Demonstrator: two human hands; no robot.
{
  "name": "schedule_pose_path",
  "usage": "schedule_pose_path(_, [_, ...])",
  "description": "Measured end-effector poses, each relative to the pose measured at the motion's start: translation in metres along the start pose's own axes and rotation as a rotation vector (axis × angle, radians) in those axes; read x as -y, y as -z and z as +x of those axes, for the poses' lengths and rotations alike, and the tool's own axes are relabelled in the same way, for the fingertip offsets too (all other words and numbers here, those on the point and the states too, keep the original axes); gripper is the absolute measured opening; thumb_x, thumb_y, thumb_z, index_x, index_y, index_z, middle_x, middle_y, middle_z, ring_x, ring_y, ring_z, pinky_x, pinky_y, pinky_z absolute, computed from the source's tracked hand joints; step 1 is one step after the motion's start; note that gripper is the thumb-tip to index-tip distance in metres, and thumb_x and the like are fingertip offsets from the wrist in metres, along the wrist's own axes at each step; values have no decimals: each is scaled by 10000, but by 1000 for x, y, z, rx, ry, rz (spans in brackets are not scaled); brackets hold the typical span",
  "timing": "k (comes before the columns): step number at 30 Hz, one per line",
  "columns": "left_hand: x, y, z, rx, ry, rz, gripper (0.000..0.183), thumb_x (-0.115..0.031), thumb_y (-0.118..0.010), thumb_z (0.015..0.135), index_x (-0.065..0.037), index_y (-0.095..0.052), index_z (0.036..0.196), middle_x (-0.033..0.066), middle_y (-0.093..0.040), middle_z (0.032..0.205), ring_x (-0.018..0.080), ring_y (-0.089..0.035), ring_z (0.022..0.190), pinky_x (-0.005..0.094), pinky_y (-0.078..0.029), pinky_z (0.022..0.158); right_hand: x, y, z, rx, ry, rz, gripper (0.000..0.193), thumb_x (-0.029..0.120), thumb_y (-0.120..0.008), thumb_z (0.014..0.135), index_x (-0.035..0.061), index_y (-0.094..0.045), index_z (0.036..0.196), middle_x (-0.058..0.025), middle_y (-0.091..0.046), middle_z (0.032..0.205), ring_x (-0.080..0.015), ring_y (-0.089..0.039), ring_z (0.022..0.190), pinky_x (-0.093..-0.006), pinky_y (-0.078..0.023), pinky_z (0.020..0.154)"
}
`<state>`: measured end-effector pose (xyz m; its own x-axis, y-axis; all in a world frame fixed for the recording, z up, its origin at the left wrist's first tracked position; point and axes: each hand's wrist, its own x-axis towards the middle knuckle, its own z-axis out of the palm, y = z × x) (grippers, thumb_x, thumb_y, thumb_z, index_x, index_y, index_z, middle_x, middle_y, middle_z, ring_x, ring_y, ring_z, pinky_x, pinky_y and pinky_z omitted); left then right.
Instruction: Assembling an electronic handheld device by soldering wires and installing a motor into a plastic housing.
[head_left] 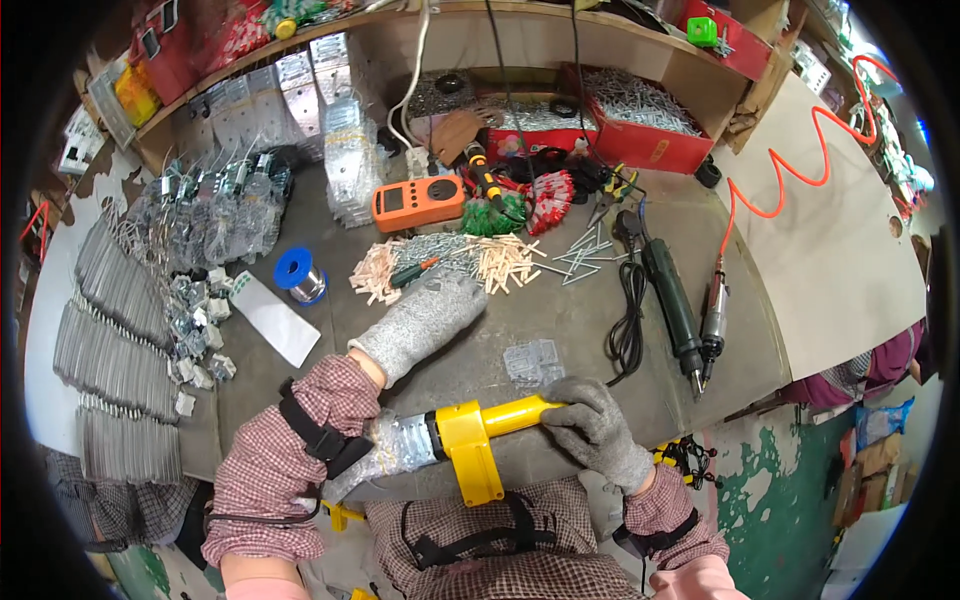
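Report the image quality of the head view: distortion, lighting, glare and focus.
Head view: strong fisheye, so the shelf edge bows and black corners frame the picture; lighting is even and bright with soft shadows; mild glare on the metal plates at left and washed-out light at the upper right rim; the left hand, the right hand and the yellow tool are sharp, while the rim is softer.

cluttered grey workbench (560, 330), wooden shelf (560, 25)

Right hand (593, 423) grips yellow tool (488, 428)
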<state>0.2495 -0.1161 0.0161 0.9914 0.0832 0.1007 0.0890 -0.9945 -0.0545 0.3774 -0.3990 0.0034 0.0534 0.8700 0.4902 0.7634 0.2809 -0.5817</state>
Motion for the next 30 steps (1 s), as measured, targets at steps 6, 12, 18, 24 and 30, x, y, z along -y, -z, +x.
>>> schedule_pose_path(6, [0, 10, -20, 8, 177, -900, 175, -85, -660, 913, -28, -668, 1078, 121, -692, 1006, 239, -665, 1011, 343, -532, 882, -7, 4, 3, -45, -44, 31, 294, 57, -780, 764, 89, -648, 1024, -106, -640, 1135, -326, -623, 1054, -435, -509, 898])
schedule_pose_path(12, [-41, 25, -84, 183, 312, -1479, 194, -110, -621, 991, 5, -671, 1139, 89, -680, 1134, 171, -618, 1109, 325, -484, 997, -2, 4, 8, -31, -12, -65, 307, 60, -794, 735, 97, -632, 993, -93, -649, 1101, -313, -630, 1037, -437, -512, 891])
schedule_pose_path(18, [-50, 31, -91, 83, 224, -1304, 222, -72, -602, 966, -17, -685, 1164, 120, -655, 1063, 234, -629, 1045, 351, -488, 962, 0, 1, 6, -26, -4, -100, 358, 96, -817, 722, 105, -638, 1032, -97, -637, 1131, -322, -615, 1076, -451, -499, 929])
schedule_pose_path(24, [-50, 39, -92, -38, -88, -657, 361, -194, -570, 983, -60, -618, 1315, 160, -671, 1049, 341, -633, 977, 464, -488, 916, -48, 81, 58, 176, -89, -402, 267, 258, -620, 942, 70, -694, 1116, -160, -595, 1213, -360, -563, 1172, -474, -463, 997])
schedule_pose_path(30, [-55, 9, 112, -396, -64, -89, 283, -37, -570, 870, -31, -605, 1150, 156, -685, 986, 348, -652, 936, 452, -507, 858, -161, 82, 114, 414, -221, -647, 368, 168, -705, 852, 10, -621, 1174, -208, -590, 1204, -402, -604, 1119, -430, -516, 953])
